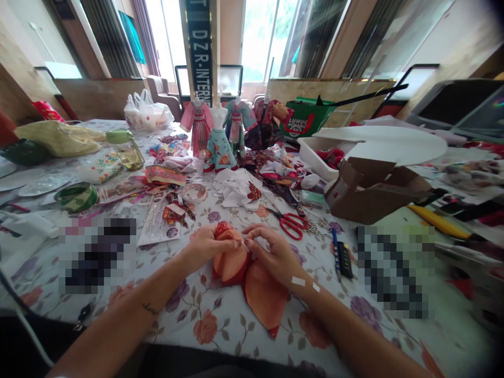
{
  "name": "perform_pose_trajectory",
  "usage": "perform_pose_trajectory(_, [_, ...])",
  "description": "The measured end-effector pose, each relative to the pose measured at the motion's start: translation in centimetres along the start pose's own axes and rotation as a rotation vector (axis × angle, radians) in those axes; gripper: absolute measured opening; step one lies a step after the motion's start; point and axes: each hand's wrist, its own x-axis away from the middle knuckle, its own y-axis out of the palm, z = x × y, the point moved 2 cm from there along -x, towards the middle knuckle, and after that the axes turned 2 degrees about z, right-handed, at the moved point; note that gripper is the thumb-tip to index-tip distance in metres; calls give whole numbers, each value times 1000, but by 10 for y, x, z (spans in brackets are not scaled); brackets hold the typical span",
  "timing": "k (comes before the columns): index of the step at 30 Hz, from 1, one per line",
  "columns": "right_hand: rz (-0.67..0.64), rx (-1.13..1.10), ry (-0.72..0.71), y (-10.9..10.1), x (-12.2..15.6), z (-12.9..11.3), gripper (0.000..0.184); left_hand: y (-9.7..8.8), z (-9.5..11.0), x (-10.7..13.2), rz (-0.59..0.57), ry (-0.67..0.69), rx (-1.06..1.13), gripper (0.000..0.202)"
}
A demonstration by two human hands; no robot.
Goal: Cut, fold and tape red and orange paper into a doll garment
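Note:
A piece of red fabric (266, 296) with a paler orange underside hangs in folds just above the flowered tablecloth, its pointed lower end towards me. My left hand (208, 244) is closed on the upper fold, thumb lying on the orange side. At the same edge, the thumb and forefinger of my right hand (273, 252) are pinched together, close to the left thumb tip. What sits between those right fingertips is too small to make out. Two white strips stick to the right wrist. Red-handled scissors (292, 224) lie just beyond the right hand.
Small dressed mannequins (219, 144) stand at the back among fabric scraps (236, 188). An open cardboard box (364, 189) is at right, near a green bag (307, 118). Rolls of tape (76, 197) lie left. A blue pen (336, 252) lies right of my hands.

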Motion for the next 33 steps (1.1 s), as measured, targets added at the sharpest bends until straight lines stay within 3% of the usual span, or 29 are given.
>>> perform_pose_trajectory(4, [139,157,-121,-1,2,1,4,-1,-2,0,27,-5,16,18])
perform_pose_trajectory(8, [139,219,-184,0,5,-3,11,-1,-3,1,26,-9,41,19])
perform_pose_trajectory(23, [129,179,-144,2,7,-4,17,5,3,2,-39,65,36,17])
perform_pose_trajectory(33, [134,149,-59,0,8,-5,18,2,1,1,-5,39,54,16])
